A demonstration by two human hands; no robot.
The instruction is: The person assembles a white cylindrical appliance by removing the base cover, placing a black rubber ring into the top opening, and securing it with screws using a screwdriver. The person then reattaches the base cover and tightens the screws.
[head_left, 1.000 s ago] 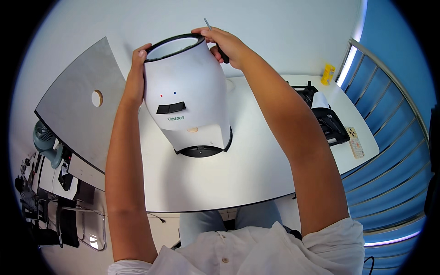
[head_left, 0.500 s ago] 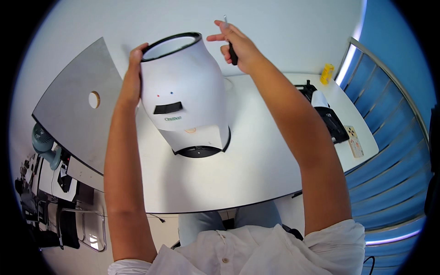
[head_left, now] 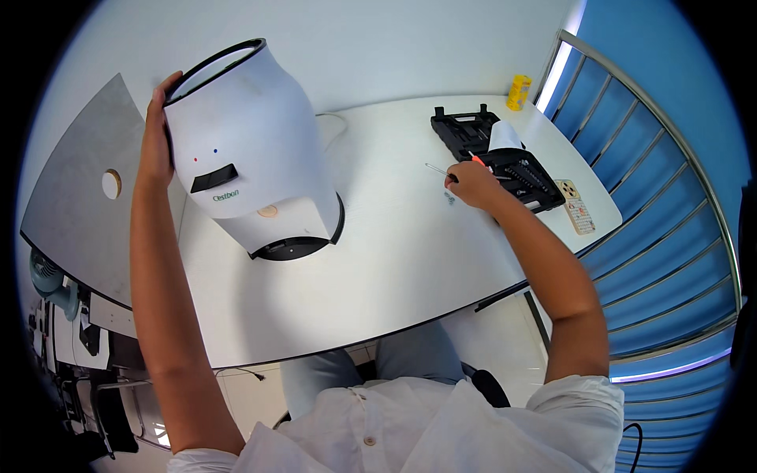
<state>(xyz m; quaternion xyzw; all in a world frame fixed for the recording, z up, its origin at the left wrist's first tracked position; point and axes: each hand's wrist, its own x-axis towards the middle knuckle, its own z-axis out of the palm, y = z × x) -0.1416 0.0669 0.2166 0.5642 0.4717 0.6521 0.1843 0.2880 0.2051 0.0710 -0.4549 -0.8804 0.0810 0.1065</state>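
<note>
A white tabletop water dispenser (head_left: 256,134) with a black-rimmed round opening stands on the table at left, leaning slightly. My left hand (head_left: 158,138) grips its left side just below the rim, with most of the fingers hidden behind it. In my right hand (head_left: 478,186) a screwdriver (head_left: 438,170) is held, its thin metal shaft pointing left. This hand is over the right part of the table, beside an open black tool case (head_left: 524,169). A few small screws (head_left: 449,198) lie on the tabletop just left of the hand.
The white table (head_left: 378,268) has a curved front edge. On its right side are a yellow container (head_left: 519,92) and a pale remote control (head_left: 576,206). A metal railing (head_left: 654,118) runs along the right. A grey panel (head_left: 75,197) stands at left.
My right hand has moved from beside the dispenser's opening down and right to the tool case, still with the screwdriver. The left hand stays on the dispenser. The whole view has shifted right.
</note>
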